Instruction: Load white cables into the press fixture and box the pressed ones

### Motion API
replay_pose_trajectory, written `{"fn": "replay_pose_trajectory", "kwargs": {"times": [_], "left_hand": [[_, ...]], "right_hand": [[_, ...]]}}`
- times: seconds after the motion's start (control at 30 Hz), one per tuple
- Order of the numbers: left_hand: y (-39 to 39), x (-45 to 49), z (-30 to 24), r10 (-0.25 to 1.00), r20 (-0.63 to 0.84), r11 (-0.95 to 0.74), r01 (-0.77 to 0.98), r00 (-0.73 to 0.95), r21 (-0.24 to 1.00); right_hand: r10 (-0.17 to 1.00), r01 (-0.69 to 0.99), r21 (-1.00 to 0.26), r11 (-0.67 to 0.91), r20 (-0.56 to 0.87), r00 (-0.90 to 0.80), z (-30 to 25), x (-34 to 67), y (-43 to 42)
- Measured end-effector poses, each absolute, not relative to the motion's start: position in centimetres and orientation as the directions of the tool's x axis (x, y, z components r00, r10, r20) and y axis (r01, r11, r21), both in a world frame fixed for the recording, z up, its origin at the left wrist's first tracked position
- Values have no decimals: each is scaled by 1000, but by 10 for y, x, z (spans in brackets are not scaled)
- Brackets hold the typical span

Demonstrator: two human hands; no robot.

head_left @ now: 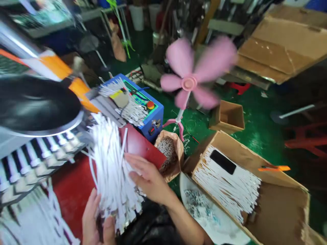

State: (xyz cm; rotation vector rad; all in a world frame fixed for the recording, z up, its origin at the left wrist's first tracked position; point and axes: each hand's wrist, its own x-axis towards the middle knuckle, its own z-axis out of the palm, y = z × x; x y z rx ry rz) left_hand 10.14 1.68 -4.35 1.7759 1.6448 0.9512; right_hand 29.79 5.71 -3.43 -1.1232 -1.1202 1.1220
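A thick bundle of thin white strips (109,163) stands between my two hands, leaning slightly, its top ends fanned out. My left hand (95,219) cups its lower left side, thumb in front. Against the right side presses my right hand (148,178), its fingers partly hidden behind the strips. The bundle is above the near end of a red work surface (73,190). More white strips (33,217) lie in a heap at the lower left.
A blue control box (157,119) carries more strips. A pink fan (189,82) stands beyond a paper sack of small parts (180,146). To the right, a cardboard box (281,211) holds strips and a black phone-like slab (223,162). A machine with a round black cover (35,105) is left.
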Motion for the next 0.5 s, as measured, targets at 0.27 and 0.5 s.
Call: {"fn": "replay_pose_trajectory", "kwargs": {"times": [0.27, 0.5], "left_hand": [[14, 91, -49, 994, -9, 46, 348, -109, 936], [15, 86, -52, 987, 128, -78, 402, -98, 912]], "right_hand": [[972, 133, -991, -18, 14, 234, -31, 301, 89], [968, 597, -800, -54, 105, 228, -8, 277, 135]]}}
